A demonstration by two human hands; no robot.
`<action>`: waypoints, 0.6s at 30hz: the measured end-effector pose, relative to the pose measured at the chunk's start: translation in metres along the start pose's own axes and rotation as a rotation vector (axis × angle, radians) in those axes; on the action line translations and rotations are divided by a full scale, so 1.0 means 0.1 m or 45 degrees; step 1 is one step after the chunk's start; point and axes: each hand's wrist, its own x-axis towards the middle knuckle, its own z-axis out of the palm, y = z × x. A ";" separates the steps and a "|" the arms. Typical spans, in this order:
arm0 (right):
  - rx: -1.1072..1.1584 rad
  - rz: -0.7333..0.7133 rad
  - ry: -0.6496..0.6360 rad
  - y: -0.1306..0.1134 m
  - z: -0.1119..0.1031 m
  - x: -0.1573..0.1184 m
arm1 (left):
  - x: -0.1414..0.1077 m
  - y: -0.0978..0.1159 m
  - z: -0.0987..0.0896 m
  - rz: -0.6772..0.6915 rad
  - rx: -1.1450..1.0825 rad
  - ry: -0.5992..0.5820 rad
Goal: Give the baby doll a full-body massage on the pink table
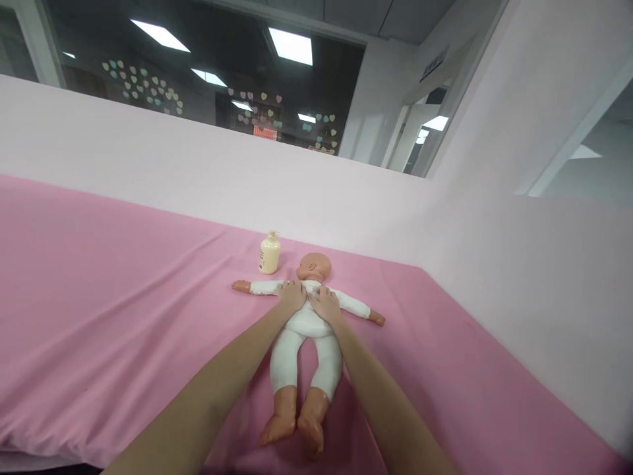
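Note:
A baby doll with a white cloth body lies on the pink sheet, its arms stretched out to both sides and its bare feet toward me. Its bald head is turned to the left. My left hand lies flat on the doll's upper body near its left-side shoulder in view. Beside it, my right hand rests flat on the other side of the upper body. Both hands have their fingers extended and grasp nothing. The two hands are close together, with a narrow strip of white cloth showing between them.
A pump bottle of pale yellow liquid stands left of the doll's head. The pink sheet has folds on the left. A white wall runs behind it, with a window bearing heart stickers above. Another wall rises on the right.

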 end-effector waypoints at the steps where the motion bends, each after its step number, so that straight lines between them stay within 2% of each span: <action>1: 0.005 -0.010 0.006 0.00 0.00 -0.05 | -0.05 -0.02 0.00 0.000 0.007 0.012; 9: 0.225 -0.037 -0.005 0.11 0.05 -0.38 | -0.38 -0.18 0.02 -0.008 0.008 0.025; 11: 0.284 0.040 -0.009 0.11 0.08 -0.45 | -0.46 -0.19 0.04 -0.031 -0.024 0.019; 14: 0.359 0.275 0.035 0.09 0.10 -0.55 | -0.56 -0.18 0.07 -0.171 -0.125 0.028; 18: 0.586 0.389 0.214 0.08 0.12 -0.64 | -0.65 -0.19 0.05 -0.335 -0.328 0.035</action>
